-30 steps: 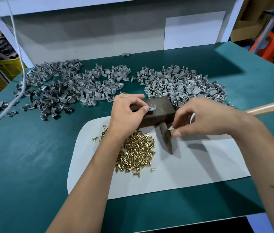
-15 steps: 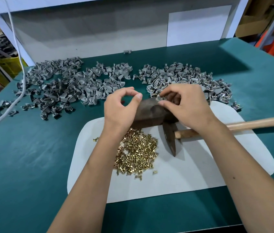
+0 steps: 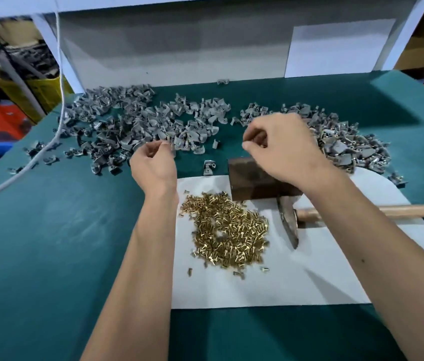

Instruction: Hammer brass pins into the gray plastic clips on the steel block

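Left hand [image 3: 153, 162] fingers curled at clip pile [image 3: 138, 121], grip unclear; right hand [image 3: 281, 149] likewise above block [image 3: 255, 178]; hammer [image 3: 287, 220] parked near for striking.

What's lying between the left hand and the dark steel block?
In the head view, one loose gray plastic clip lies on the green mat between the left hand and the dark steel block.

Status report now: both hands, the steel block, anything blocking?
Left hand fingers curled, at gray plastic clips pile; grip unclear. Right hand curled above dark steel block; contents unclear. Wooden-handled hammer lies unheld. Nothing blocking.
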`<state>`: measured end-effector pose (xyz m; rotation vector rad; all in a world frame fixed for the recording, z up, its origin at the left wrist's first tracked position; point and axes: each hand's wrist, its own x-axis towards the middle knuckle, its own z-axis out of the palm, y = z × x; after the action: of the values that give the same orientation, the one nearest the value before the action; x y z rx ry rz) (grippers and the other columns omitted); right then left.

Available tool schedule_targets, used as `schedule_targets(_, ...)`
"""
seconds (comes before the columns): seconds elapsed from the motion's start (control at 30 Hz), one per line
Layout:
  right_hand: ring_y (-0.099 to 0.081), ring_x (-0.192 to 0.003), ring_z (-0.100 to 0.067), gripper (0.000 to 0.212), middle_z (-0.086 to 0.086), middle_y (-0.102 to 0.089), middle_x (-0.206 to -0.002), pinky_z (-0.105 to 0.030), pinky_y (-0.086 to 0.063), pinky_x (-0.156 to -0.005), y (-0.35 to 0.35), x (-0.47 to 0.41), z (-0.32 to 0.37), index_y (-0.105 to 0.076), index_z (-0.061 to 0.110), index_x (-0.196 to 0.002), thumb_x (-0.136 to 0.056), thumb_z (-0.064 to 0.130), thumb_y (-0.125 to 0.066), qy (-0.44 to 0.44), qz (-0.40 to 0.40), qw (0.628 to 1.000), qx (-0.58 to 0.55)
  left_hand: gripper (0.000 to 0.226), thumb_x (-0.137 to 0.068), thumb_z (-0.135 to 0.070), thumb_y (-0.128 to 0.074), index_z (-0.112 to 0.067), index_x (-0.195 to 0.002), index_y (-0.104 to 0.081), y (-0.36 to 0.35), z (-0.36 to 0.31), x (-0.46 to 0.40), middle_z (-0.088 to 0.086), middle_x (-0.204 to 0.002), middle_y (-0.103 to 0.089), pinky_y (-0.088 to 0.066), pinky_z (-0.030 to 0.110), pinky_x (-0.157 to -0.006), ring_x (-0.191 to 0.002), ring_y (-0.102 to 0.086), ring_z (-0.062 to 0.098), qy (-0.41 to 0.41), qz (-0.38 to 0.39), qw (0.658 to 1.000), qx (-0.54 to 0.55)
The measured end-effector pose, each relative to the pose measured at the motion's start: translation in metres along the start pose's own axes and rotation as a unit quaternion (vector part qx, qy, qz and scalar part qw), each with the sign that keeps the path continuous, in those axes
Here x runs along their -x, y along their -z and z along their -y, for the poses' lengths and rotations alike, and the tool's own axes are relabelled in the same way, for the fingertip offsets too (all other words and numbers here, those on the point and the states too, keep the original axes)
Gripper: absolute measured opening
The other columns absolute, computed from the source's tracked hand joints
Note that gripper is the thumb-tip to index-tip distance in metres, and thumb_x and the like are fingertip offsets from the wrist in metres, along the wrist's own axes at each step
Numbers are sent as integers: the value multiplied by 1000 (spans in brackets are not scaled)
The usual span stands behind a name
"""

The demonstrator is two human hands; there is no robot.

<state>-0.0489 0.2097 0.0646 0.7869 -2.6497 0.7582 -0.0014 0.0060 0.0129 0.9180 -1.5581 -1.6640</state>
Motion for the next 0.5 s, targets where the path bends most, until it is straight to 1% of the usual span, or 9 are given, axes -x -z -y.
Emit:
schedule_targets(0.07, -68, -88, -17, 11, 4, -75, -97, -32, -57, -85, -13, -17, 19, -76, 27, -100, -91, 29, -73, 33, 96, 993, 51, 22, -90, -16, -68, -25, -70, -64, 1, 0, -2, -5, -73, -64, -49, 28, -72, -70, -56, 13, 0, -3, 1000, 2)
schedule_targets(0.13, -66, -93, -24, 18, -2, -73, -106, -37, -58, -84, -30, -31, 36, -75, 27, -108, -91, 25, -72, 61, 172, 977, 106, 18, -89, -15, -67, -23, -72, -66, 3, 0, -3, -4, -76, -67, -57, 38, -82, -74, -60, 16, -2, 0, 1000, 2)
schedule_targets(0.2, -66, -98, -29, 29, -7, -70, -112, -39, -58, -84, -46, -41, 49, -72, 23, -117, -89, 14, -71, 80, 225, 959, 154, 16, -88, -14, -66, -22, -75, -68, 5, -2, -4, -2, -78, -68, -60, 46, -88, -76, -63, 19, -4, 4, 1000, 4)
schedule_targets(0.27, -66, -100, -31, 32, -11, -69, -113, -34, -55, -82, -58, -48, 57, -70, 17, -119, -88, 6, -71, 78, 260, 948, 166, 14, -85, -12, -65, -21, -75, -68, 7, -2, -5, -2, -77, -68, -60, 49, -88, -77, -66, 22, -1, 10, 1000, 10)
schedule_targets(0.33, -68, -98, -30, 25, -13, -71, -108, -34, -57, -83, -66, -53, 61, -73, 11, -111, -89, 2, -68, 77, 263, 949, 159, 8, -79, -13, -64, -19, -78, -69, 8, -1, -6, -4, -72, -69, -61, 49, -87, -74, -68, 21, 6, 17, 1000, 13)
schedule_targets(0.4, -69, -97, -28, 20, -13, -74, -103, -37, -59, -87, -72, -56, 63, -76, 10, -104, -88, 2, -68, 67, 245, 958, 135, 13, -74, -15, -63, -16, -83, -72, 8, 0, -6, -7, -62, -69, -62, 46, -85, -70, -70, 16, 12, 31, 999, 9)
schedule_targets(0.47, -70, -95, -28, 16, -12, -75, -102, -38, -59, -88, -76, -57, 62, -78, 11, -100, -87, 4, -73, 31, 204, 975, 86, 14, -75, -16, -63, -19, -84, -73, 8, 1, -4, -9, -61, -70, -62, 45, -87, -77, -72, 19, 5, 47, 999, -11)
schedule_targets(0.5, -71, -95, -28, 15, -12, -75, -102, -38, -59, -89, -77, -58, 60, -79, 12, -100, -87, 7, -75, 11, 178, 982, 61, 12, -76, -17, -64, -20, -84, -73, 7, 2, -3, -8, -66, -71, -61, 45, -88, -83, -73, 21, 1, 52, 998, -20)
